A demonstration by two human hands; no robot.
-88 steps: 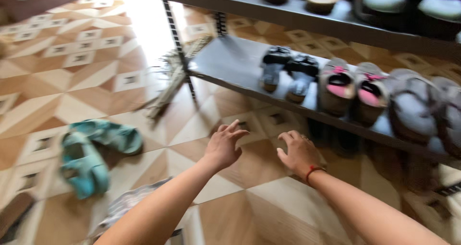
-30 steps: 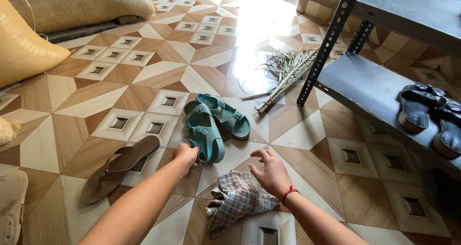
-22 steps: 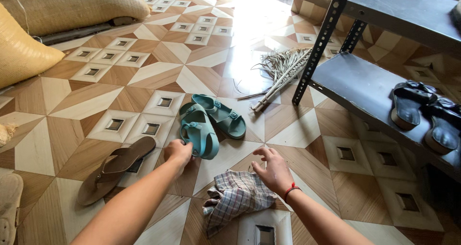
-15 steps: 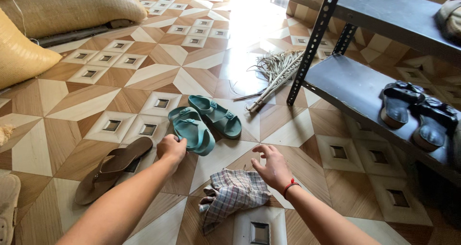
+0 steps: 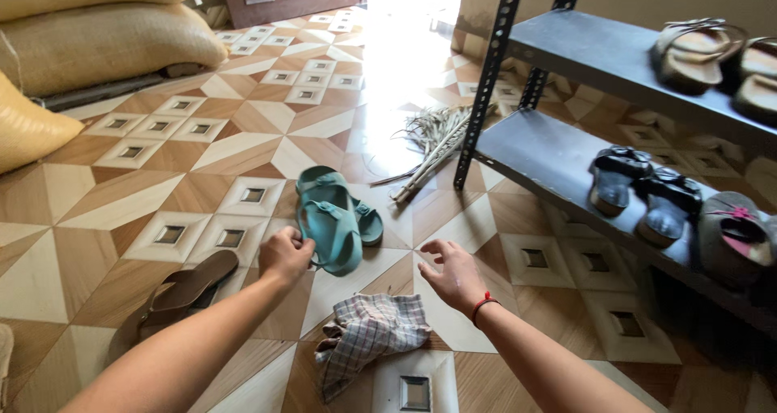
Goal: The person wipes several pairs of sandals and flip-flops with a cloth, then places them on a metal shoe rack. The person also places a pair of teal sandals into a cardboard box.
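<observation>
A pair of teal sandals (image 5: pixel 336 215) lies on the patterned tile floor. My left hand (image 5: pixel 285 255) grips the strap of the nearer teal sandal, which tilts up off the floor. My right hand (image 5: pixel 453 274), a red band on its wrist, hovers with fingers spread just right of the sandals and holds nothing. A crumpled checked cloth (image 5: pixel 368 332) lies on the floor between my forearms.
A brown sandal (image 5: pixel 182 288) lies left of my left arm. A grey metal shoe rack (image 5: pixel 566 150) at right holds black sandals (image 5: pixel 643 190) and other footwear. A straw broom (image 5: pixel 433 142) lies by the rack's leg. Filled sacks (image 5: pixel 97 45) sit far left.
I came from the rack to the floor. My left hand has closed on the nearer teal sandal and tipped it up. My right hand has drifted right, fingers spread.
</observation>
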